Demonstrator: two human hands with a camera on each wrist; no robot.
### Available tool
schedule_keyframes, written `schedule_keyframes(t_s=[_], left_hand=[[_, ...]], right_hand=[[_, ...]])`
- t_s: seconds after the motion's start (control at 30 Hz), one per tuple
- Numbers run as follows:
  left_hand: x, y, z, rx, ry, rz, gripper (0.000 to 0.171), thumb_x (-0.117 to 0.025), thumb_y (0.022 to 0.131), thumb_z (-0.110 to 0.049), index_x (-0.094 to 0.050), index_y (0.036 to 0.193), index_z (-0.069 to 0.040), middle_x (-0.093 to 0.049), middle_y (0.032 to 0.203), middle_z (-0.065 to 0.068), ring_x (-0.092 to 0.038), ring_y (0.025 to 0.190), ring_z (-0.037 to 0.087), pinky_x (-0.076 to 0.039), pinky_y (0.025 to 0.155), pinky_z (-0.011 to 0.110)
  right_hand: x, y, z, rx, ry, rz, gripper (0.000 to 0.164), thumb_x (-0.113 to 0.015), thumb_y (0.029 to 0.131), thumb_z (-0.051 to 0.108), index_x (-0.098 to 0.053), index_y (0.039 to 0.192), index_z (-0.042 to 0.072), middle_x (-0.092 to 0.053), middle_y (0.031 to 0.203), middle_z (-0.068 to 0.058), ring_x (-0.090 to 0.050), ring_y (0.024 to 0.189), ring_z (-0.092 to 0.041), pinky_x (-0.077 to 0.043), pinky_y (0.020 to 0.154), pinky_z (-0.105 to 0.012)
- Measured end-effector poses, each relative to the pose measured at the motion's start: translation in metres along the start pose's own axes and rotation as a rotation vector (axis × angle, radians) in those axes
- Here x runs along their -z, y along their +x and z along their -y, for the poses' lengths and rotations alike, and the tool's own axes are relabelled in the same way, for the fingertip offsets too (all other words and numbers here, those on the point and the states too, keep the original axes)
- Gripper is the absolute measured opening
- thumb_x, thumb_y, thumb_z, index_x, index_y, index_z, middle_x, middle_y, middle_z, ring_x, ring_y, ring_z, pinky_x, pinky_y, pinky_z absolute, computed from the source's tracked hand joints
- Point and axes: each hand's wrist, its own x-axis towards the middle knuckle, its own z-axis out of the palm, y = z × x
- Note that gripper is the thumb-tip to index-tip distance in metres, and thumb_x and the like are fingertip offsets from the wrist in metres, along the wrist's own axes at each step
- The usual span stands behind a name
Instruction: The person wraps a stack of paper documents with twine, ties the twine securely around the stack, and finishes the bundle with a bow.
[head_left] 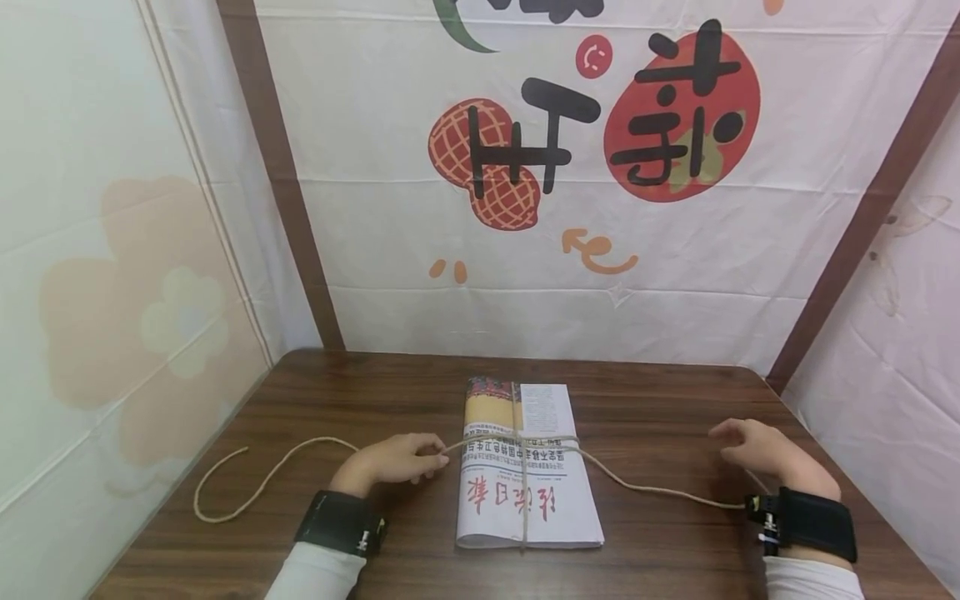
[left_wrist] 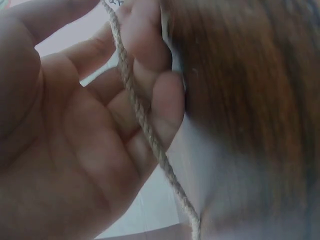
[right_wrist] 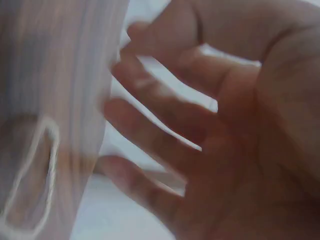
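A folded newspaper bundle lies on the brown table, with thin beige rope running lengthwise and crosswise over it. At the bundle's left edge, my left hand pinches the rope near the fingertips. In the left wrist view, the rope slants across that hand's fingers; its pinch point is cut off at the top. To the right of the bundle, my right hand hovers above the table with relaxed, spread fingers and holds nothing. Below it, the right wrist view shows a rope loop on the tabletop.
One loose rope tail curves over the table left of my left hand. Another stretches rightward, partly hidden by my right wrist. A printed white curtain hangs behind the table, with pale fabric at both sides. Black bands circle both wrists.
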Motion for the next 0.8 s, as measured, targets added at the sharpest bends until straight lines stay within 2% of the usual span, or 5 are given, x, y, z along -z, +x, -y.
schedule_keyframes(t_s=[0.17,0.37,0.57,0.7,0.8], left_hand=[[0.002,0.0,-0.001,-0.002,-0.012,0.015,0.022,-0.06,0.1,-0.03,-0.065,0.11,-0.011,-0.062,0.082,0.002,-0.06,0.069,0.018,-0.049,0.063,0.035],[0.002,0.001,0.0,0.001,-0.012,0.018,0.023,-0.058,0.102,-0.031,-0.066,0.11,-0.011,-0.063,0.081,0.0,-0.059,0.068,0.018,-0.048,0.062,0.035],[0.001,0.001,0.002,0.011,-0.017,0.02,0.024,-0.057,0.102,-0.032,-0.066,0.109,-0.011,-0.063,0.082,0.0,-0.059,0.069,0.017,-0.048,0.063,0.034],[0.002,0.0,0.001,-0.02,-0.016,0.013,0.025,-0.056,0.102,-0.033,-0.066,0.108,-0.01,-0.063,0.08,0.001,-0.057,0.069,0.018,-0.047,0.062,0.035],[0.003,-0.001,0.0,-0.038,-0.007,0.007,0.026,-0.055,0.103,-0.033,-0.067,0.107,-0.01,-0.063,0.08,0.002,-0.057,0.069,0.017,-0.047,0.062,0.035]], right_hand=[[-0.013,0.014,0.031,0.1,0.196,0.166,0.03,-0.07,0.092,0.021,-0.068,0.11,-0.004,-0.068,0.103,-0.01,-0.063,0.093,-0.024,-0.052,0.076,-0.042],[-0.046,0.033,0.065,0.109,0.131,0.251,0.025,-0.08,0.084,0.03,-0.071,0.09,0.008,-0.064,0.082,0.002,-0.058,0.076,-0.016,-0.049,0.069,-0.037],[-0.065,0.039,0.081,0.083,0.095,0.272,0.023,-0.083,0.079,0.026,-0.065,0.073,0.013,-0.054,0.065,0.006,-0.048,0.062,-0.012,-0.039,0.059,-0.03],[-0.067,0.039,0.082,0.064,0.091,0.246,0.013,-0.076,0.081,0.012,-0.065,0.073,0.012,-0.054,0.065,0.005,-0.047,0.06,-0.012,-0.038,0.057,-0.03],[-0.066,0.04,0.081,0.05,0.089,0.22,0.012,-0.069,0.08,0.007,-0.064,0.07,0.012,-0.049,0.061,0.006,-0.043,0.055,-0.011,-0.035,0.054,-0.029]])
